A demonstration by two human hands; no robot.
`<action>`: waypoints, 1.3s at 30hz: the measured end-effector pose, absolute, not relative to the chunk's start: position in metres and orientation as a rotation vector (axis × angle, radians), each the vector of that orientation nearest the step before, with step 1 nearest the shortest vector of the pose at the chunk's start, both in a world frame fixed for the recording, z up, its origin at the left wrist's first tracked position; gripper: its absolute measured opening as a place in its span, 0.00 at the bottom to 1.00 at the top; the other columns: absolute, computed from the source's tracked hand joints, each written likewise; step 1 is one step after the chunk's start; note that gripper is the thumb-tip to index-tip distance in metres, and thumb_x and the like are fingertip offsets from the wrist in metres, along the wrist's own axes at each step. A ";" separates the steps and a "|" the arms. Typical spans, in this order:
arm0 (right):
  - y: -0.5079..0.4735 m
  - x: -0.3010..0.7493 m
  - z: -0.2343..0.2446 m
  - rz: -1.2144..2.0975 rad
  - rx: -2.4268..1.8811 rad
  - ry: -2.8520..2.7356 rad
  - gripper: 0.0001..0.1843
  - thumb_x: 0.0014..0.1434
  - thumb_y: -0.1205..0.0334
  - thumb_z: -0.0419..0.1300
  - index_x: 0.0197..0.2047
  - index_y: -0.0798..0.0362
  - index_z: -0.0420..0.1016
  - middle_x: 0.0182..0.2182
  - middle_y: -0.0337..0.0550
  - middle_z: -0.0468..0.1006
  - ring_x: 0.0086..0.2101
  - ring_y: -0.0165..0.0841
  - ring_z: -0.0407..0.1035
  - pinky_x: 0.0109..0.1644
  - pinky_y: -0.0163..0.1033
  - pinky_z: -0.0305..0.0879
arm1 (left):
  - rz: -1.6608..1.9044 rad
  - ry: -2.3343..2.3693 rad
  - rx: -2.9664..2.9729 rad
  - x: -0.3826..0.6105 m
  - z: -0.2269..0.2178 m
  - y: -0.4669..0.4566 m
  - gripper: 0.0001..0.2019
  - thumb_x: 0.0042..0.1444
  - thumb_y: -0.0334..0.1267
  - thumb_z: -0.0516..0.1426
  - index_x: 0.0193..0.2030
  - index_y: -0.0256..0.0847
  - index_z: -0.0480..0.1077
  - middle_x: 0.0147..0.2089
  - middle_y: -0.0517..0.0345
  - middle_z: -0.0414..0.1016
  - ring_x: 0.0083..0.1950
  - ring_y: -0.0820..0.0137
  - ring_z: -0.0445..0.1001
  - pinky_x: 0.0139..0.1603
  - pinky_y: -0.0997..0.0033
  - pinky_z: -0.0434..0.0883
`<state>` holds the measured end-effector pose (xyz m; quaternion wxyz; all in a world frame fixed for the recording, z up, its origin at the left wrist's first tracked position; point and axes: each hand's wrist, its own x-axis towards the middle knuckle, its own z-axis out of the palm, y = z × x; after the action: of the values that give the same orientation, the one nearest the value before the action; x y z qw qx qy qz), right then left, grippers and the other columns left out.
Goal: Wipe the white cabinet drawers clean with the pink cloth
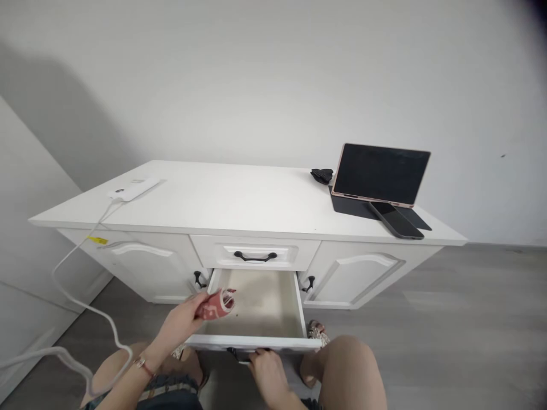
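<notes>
Left hand (pixel 182 324) is up at the open drawer (pixel 256 342), its fingers (pixel 195 310) closed round a rolled red-and-white patterned cloth (pixel 216 304), which pokes out past the fingertips over the drawer's left corner. Right hand (pixel 269 371) is low at the drawer front, fingers (pixel 260 356) curled together against its lower edge by the dark pull; how firm the grip is, I can't tell. Beyond the fingertips lies the pale drawer floor, and above it a shut drawer with a black handle (pixel 255 257). It's a white cabinet (pixel 239 199). Far left of the hands on its top lies a white power strip (pixel 134 187), its cable (pixel 81 304) looping down past the left wrist. Far right, a propped tablet (pixel 380 173), a dark phone (pixel 396 220) and a small black object (pixel 322 175). White wall behind, grey wood floor (pixel 448 336) below.
</notes>
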<state>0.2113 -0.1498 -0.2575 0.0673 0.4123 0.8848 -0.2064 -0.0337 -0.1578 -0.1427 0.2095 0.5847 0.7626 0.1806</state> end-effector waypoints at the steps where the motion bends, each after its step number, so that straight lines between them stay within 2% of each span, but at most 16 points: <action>1: -0.147 0.212 -0.252 -0.657 1.267 2.664 0.13 0.57 0.72 0.56 0.41 0.54 0.80 0.39 0.51 0.82 0.39 0.44 0.76 0.43 0.44 0.72 | 0.579 2.140 1.603 -0.037 -0.135 -0.167 0.18 0.48 0.35 0.54 0.48 0.46 0.69 0.44 0.55 0.79 0.44 0.63 0.76 0.43 0.68 0.67; 4: -0.135 0.210 -0.241 -0.695 1.330 2.710 0.13 0.58 0.70 0.56 0.43 0.53 0.79 0.42 0.51 0.81 0.42 0.43 0.75 0.47 0.44 0.70 | 0.838 2.226 1.488 -0.044 -0.132 -0.202 0.12 0.50 0.39 0.54 0.42 0.46 0.68 0.39 0.58 0.77 0.41 0.63 0.74 0.42 0.67 0.67; 8: -0.117 0.202 -0.239 -0.714 1.407 2.736 0.15 0.60 0.70 0.54 0.46 0.54 0.78 0.44 0.50 0.80 0.45 0.42 0.74 0.51 0.44 0.67 | 1.243 2.524 1.074 -0.033 -0.169 -0.242 0.12 0.46 0.44 0.57 0.37 0.45 0.65 0.31 0.61 0.72 0.33 0.64 0.71 0.35 0.67 0.67; 11: -0.106 0.195 -0.237 -0.718 1.440 2.724 0.14 0.60 0.70 0.53 0.45 0.55 0.78 0.43 0.51 0.80 0.43 0.42 0.74 0.50 0.43 0.66 | 1.337 2.696 0.889 -0.011 -0.199 -0.245 0.10 0.47 0.46 0.56 0.30 0.45 0.61 0.28 0.62 0.65 0.31 0.64 0.67 0.34 0.64 0.65; 13: -0.102 0.192 -0.234 -0.714 1.457 2.711 0.13 0.60 0.70 0.53 0.42 0.56 0.79 0.42 0.53 0.80 0.42 0.42 0.75 0.48 0.42 0.67 | 1.345 2.734 0.916 0.004 -0.213 -0.235 0.09 0.49 0.45 0.54 0.27 0.46 0.57 0.30 0.60 0.61 0.33 0.63 0.65 0.36 0.61 0.66; 17: -0.099 0.188 -0.230 -0.728 1.477 2.687 0.13 0.58 0.70 0.53 0.39 0.57 0.79 0.40 0.55 0.81 0.40 0.43 0.75 0.46 0.42 0.67 | 1.281 2.686 1.034 0.022 -0.229 -0.204 0.04 0.52 0.38 0.53 0.34 0.43 0.62 0.39 0.53 0.61 0.42 0.59 0.66 0.46 0.55 0.68; 19: -0.099 0.188 -0.230 -0.738 1.487 2.689 0.13 0.58 0.70 0.53 0.40 0.57 0.79 0.41 0.55 0.81 0.40 0.43 0.75 0.46 0.42 0.67 | 1.250 2.651 1.093 0.025 -0.234 -0.194 0.10 0.54 0.37 0.52 0.43 0.39 0.65 0.42 0.50 0.62 0.44 0.58 0.67 0.49 0.54 0.68; 22: -0.104 0.189 -0.234 -0.749 1.505 2.703 0.15 0.59 0.70 0.51 0.44 0.56 0.78 0.44 0.54 0.80 0.42 0.42 0.75 0.47 0.42 0.68 | 1.216 2.649 1.121 0.029 -0.241 -0.187 0.21 0.56 0.35 0.51 0.57 0.33 0.60 0.45 0.46 0.63 0.46 0.57 0.69 0.49 0.54 0.69; 25: -0.117 0.191 -0.249 -0.786 1.547 2.704 0.24 0.57 0.73 0.49 0.56 0.58 0.71 0.55 0.56 0.73 0.48 0.42 0.73 0.53 0.42 0.66 | 1.164 2.662 1.175 0.040 -0.246 -0.183 0.23 0.56 0.32 0.50 0.59 0.29 0.60 0.46 0.43 0.64 0.46 0.56 0.70 0.47 0.55 0.71; 27: -0.127 0.195 -0.263 -0.863 1.574 2.690 0.34 0.52 0.76 0.50 0.64 0.63 0.59 0.63 0.59 0.62 0.55 0.42 0.67 0.56 0.41 0.64 | 1.129 2.646 1.276 0.054 -0.249 -0.179 0.21 0.56 0.31 0.50 0.57 0.30 0.62 0.47 0.42 0.65 0.46 0.56 0.71 0.47 0.56 0.72; 29: -0.134 0.199 -0.276 -0.976 1.575 2.696 0.42 0.47 0.79 0.50 0.68 0.65 0.50 0.67 0.59 0.52 0.60 0.42 0.61 0.59 0.39 0.62 | 1.088 2.629 1.412 0.071 -0.252 -0.174 0.19 0.57 0.32 0.51 0.55 0.32 0.66 0.47 0.43 0.67 0.46 0.57 0.72 0.46 0.57 0.73; 30: -0.136 0.202 -0.280 -1.032 1.560 2.713 0.43 0.46 0.80 0.50 0.68 0.64 0.49 0.68 0.59 0.51 0.61 0.41 0.60 0.60 0.39 0.61 | 1.058 2.618 1.490 0.079 -0.252 -0.172 0.18 0.57 0.32 0.52 0.54 0.33 0.67 0.47 0.43 0.68 0.46 0.57 0.72 0.46 0.58 0.73; 33: -0.134 0.212 -0.278 -1.205 1.615 2.758 0.37 0.49 0.79 0.47 0.64 0.60 0.59 0.64 0.57 0.61 0.55 0.40 0.67 0.56 0.40 0.64 | 0.941 2.591 1.700 0.101 -0.254 -0.166 0.16 0.56 0.31 0.53 0.51 0.39 0.71 0.48 0.45 0.70 0.47 0.58 0.72 0.43 0.61 0.74; 36: -0.125 0.232 -0.258 -1.374 1.924 2.766 0.24 0.53 0.76 0.44 0.46 0.55 0.75 0.46 0.51 0.78 0.40 0.37 0.75 0.44 0.39 0.68 | 0.857 2.565 1.828 0.116 -0.256 -0.159 0.16 0.55 0.29 0.54 0.49 0.42 0.72 0.48 0.46 0.72 0.48 0.58 0.72 0.42 0.62 0.75; 38: -0.116 0.250 -0.241 -1.418 2.133 2.827 0.18 0.55 0.73 0.45 0.32 0.52 0.75 0.32 0.46 0.78 0.32 0.35 0.73 0.38 0.38 0.67 | 0.856 2.542 1.840 0.126 -0.256 -0.154 0.16 0.54 0.28 0.54 0.48 0.43 0.73 0.47 0.47 0.73 0.48 0.58 0.73 0.41 0.63 0.75; 39: -0.110 0.260 -0.234 -1.384 2.211 2.883 0.16 0.57 0.71 0.45 0.29 0.52 0.73 0.28 0.44 0.77 0.31 0.35 0.71 0.37 0.39 0.66 | 0.867 2.527 1.825 0.132 -0.257 -0.151 0.16 0.54 0.29 0.54 0.48 0.44 0.73 0.47 0.47 0.73 0.48 0.58 0.73 0.41 0.63 0.75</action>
<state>0.2604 -0.1099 -0.2338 -0.3647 0.5296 0.6905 -0.3314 0.1321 -0.1505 -0.2571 -0.0467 0.5635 0.7801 0.2677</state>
